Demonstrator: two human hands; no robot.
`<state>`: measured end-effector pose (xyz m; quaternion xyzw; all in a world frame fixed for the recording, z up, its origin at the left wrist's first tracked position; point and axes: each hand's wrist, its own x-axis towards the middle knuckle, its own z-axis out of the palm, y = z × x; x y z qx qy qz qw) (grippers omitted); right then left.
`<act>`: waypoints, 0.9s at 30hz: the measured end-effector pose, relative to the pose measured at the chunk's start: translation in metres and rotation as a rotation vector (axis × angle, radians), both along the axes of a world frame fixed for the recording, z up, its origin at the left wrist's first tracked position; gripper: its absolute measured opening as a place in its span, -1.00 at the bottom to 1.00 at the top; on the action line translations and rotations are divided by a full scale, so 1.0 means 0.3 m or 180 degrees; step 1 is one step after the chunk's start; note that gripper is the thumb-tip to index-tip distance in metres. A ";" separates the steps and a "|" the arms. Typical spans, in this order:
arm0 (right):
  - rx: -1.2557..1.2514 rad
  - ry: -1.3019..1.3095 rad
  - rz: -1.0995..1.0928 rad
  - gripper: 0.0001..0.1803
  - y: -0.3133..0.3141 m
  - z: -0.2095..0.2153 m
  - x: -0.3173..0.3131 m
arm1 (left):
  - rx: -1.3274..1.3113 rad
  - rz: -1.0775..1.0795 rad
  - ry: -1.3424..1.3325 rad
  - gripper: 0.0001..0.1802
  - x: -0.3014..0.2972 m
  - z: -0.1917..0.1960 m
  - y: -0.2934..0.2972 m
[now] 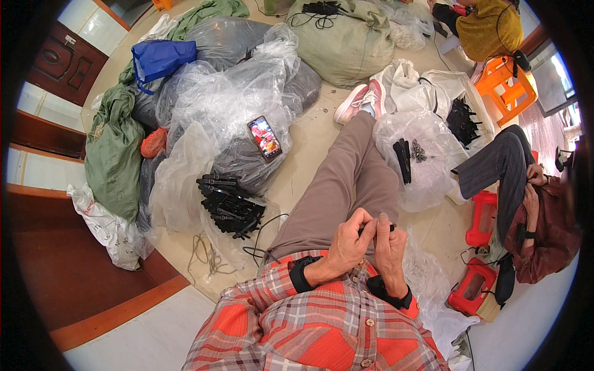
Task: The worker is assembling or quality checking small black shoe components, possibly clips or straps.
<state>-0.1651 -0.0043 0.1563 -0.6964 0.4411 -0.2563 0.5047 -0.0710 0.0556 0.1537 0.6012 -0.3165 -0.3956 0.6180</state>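
In front of my lap, my left hand (pixel 349 246) and my right hand (pixel 390 253) are close together, fingers bent and pinched. Between them they hold a small black strip (pixel 391 227), mostly hidden by the fingers. To the left of my legs lies a pile of black straps (pixel 232 213) with shiny buckle-like parts, on clear plastic. To the right of my legs, a clear plastic bag (pixel 433 179) carries a few black straps (pixel 403 161) and a small heap of dark metal pieces (pixel 419 151).
A phone (pixel 265 138) with a lit screen rests on plastic-wrapped bundles (pixel 223 93). Green sacks (pixel 114 154) and a blue bag (pixel 164 60) lie left. At right, a person (pixel 538 229) sits near red stools (pixel 473 287); an orange stool (pixel 507 93) stands farther back. Cords (pixel 210 256) trail across the floor.
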 end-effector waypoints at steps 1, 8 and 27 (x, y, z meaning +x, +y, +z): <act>-0.0021 -0.0009 0.0014 -0.58 0.001 0.001 0.001 | 0.0008 -0.0002 0.0008 -0.76 0.001 0.001 0.002; 0.0015 -0.0029 -0.0001 -0.58 0.001 -0.005 0.000 | 0.0011 0.0001 0.0018 -0.76 -0.002 -0.003 0.002; 0.0005 -0.0031 0.0004 -0.61 0.002 -0.006 -0.002 | 0.0040 0.0001 0.0005 -0.75 -0.002 -0.002 0.003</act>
